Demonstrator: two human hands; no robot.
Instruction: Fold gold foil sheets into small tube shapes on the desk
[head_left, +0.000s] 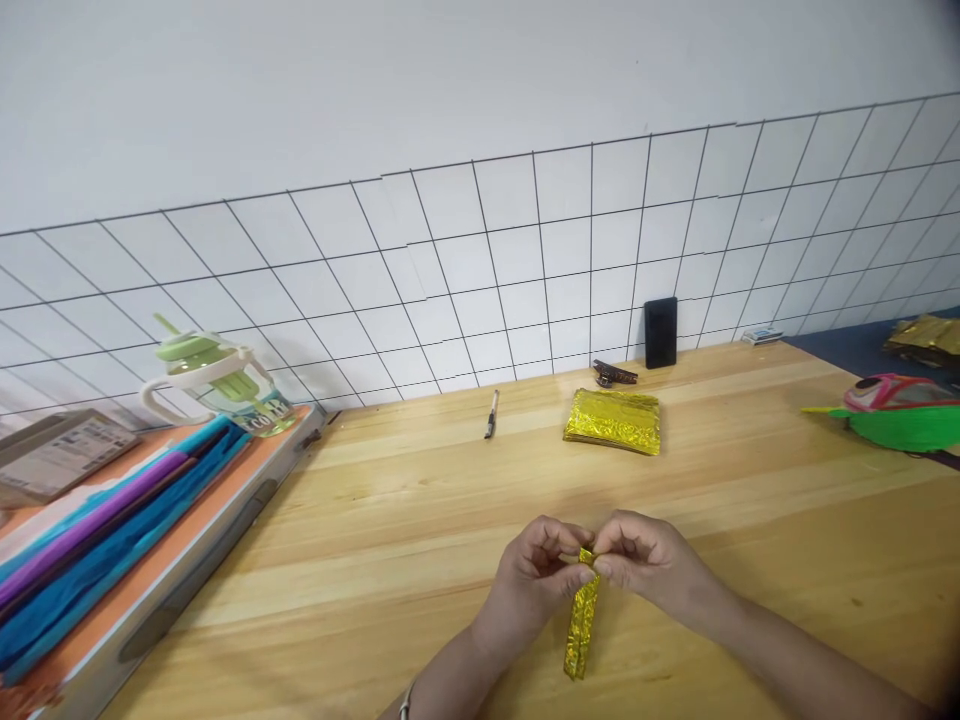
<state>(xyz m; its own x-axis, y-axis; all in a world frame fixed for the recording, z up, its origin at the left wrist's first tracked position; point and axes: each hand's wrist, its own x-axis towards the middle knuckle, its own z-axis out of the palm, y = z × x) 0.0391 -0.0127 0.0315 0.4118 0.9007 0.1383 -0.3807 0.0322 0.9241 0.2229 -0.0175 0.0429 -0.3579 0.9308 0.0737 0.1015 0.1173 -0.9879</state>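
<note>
A narrow folded strip of shiny gold foil hangs down between my hands, above the wooden table. My left hand pinches its upper end from the left with thumb and fingers. From the right, my right hand pinches the same top end, the fingertips of both hands nearly touching. A crease or seam runs down the strip's length. Farther back lies a flat stack of gold foil sheets, apart from both hands.
A pen, a hair clip and a black phone-like slab are near the wall. At left, a box bears coloured paper rolls and a green-lidded bottle. A green and pink item lies right.
</note>
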